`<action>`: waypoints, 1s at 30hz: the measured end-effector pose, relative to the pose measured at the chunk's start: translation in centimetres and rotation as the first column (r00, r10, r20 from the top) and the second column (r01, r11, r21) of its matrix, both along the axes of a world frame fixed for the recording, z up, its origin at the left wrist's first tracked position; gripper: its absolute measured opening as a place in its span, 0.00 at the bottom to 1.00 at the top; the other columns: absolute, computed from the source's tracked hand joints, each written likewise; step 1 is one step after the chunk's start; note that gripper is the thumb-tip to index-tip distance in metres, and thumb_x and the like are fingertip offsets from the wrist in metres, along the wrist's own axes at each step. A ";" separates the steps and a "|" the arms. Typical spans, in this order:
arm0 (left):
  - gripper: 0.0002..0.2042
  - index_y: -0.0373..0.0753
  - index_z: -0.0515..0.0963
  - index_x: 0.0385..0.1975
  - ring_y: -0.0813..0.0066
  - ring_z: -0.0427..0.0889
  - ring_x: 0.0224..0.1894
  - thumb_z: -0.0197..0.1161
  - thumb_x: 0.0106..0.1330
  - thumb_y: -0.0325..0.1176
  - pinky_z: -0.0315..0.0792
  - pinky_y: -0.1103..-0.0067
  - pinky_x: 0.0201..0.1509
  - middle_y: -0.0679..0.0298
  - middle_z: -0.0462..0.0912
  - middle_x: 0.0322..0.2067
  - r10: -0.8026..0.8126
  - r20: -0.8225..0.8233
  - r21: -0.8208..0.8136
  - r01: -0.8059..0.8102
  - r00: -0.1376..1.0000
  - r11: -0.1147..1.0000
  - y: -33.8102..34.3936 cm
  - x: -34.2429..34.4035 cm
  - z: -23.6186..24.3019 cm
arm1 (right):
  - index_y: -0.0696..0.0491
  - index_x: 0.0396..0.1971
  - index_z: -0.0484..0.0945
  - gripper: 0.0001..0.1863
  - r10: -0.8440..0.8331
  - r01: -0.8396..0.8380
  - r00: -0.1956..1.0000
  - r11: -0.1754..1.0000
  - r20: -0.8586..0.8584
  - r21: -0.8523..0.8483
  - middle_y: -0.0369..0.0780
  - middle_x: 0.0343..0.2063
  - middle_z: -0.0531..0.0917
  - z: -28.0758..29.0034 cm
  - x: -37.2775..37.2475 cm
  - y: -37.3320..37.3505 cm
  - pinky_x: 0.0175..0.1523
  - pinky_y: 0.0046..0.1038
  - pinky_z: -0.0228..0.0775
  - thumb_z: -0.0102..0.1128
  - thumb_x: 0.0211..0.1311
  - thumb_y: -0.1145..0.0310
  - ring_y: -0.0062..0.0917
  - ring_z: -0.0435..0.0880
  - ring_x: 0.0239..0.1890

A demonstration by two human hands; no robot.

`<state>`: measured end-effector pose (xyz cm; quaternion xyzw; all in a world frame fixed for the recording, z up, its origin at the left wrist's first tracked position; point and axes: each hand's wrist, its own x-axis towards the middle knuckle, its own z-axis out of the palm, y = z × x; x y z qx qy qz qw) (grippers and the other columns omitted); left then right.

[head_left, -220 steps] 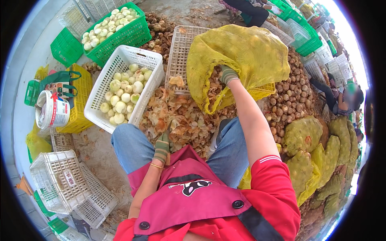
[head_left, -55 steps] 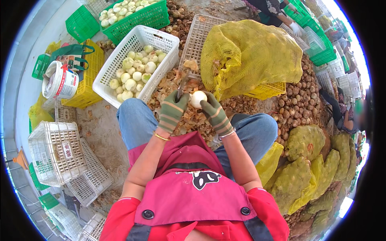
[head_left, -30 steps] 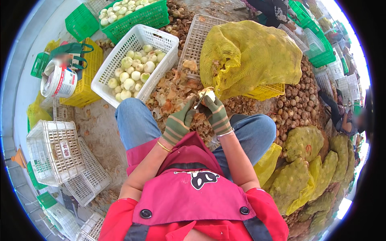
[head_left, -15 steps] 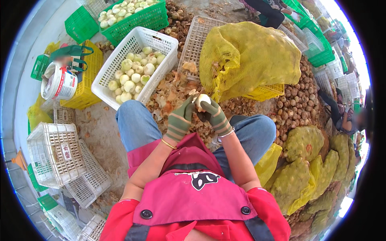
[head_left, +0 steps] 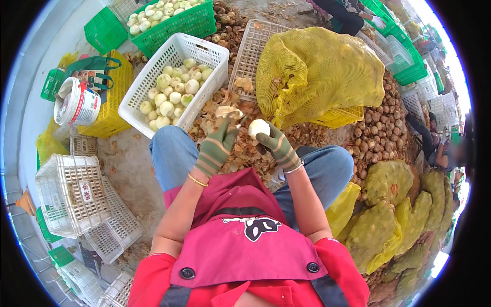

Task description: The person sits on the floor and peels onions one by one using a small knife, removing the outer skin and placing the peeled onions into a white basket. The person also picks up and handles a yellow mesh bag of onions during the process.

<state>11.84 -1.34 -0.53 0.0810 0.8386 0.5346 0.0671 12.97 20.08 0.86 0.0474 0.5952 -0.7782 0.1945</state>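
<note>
My right hand (head_left: 278,148), in a green-and-tan striped glove, grips a peeled white onion (head_left: 260,129) in front of my knees. To its left, my left hand (head_left: 217,147), gloved alike, is apart from the onion with its fingers curled. A small pale tip (head_left: 242,122) shows beside those fingers, but I cannot make out what it belongs to. A pale piece of onion skin (head_left: 229,111) is just beyond the left fingertips. Loose brown skins (head_left: 215,123) cover the ground below both hands.
A white crate (head_left: 134,123) of peeled onions stands ahead on the left, with a full green crate (head_left: 199,24) behind. A yellow mesh sack (head_left: 327,71) rests on a yellow crate (head_left: 343,116). Unpeeled onions (head_left: 381,128) and filled sacks (head_left: 373,235) lie right. Other people sit farther off.
My left hand has drawn away to the left from the onion. A piece of skin now shows beyond its fingertips. My right hand still holds the onion, now more exposed.
</note>
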 end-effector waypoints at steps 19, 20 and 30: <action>0.16 0.48 0.78 0.56 0.64 0.78 0.20 0.54 0.73 0.44 0.70 0.72 0.24 0.54 0.79 0.21 -0.025 -0.248 -0.313 -0.056 0.968 0.948 1.2 0.6 4.4 | 0.59 0.50 0.74 0.25 -0.103 0.124 0.988 0.972 -0.114 0.201 0.37 0.39 0.82 -0.9 -0.1 -1.0 0.40 0.20 0.76 0.72 0.55 0.65 0.18 0.81 0.38; 0.17 0.48 0.78 0.56 0.62 0.80 0.21 0.54 0.73 0.45 0.71 0.71 0.24 0.54 0.81 0.22 0.025 -0.167 -0.395 -0.090 0.986 0.914 0.9 0.1 4.5 | 0.59 0.49 0.74 0.25 -0.104 0.132 0.983 0.974 -0.153 0.186 0.37 0.38 0.82 -0.9 -0.1 -1.0 0.40 0.21 0.77 0.73 0.55 0.65 0.18 0.82 0.38; 0.19 0.35 0.80 0.46 0.66 0.81 0.28 0.65 0.60 0.41 0.75 0.74 0.35 0.53 0.83 0.28 -0.111 0.054 -0.146 0.118 0.992 0.982 1.7 -0.7 3.8 | 0.60 0.42 0.80 0.21 0.066 0.116 0.936 0.869 -0.346 0.480 0.40 0.33 0.84 0.6 0.5 -1.7 0.41 0.22 0.76 0.73 0.48 0.67 0.16 0.81 0.34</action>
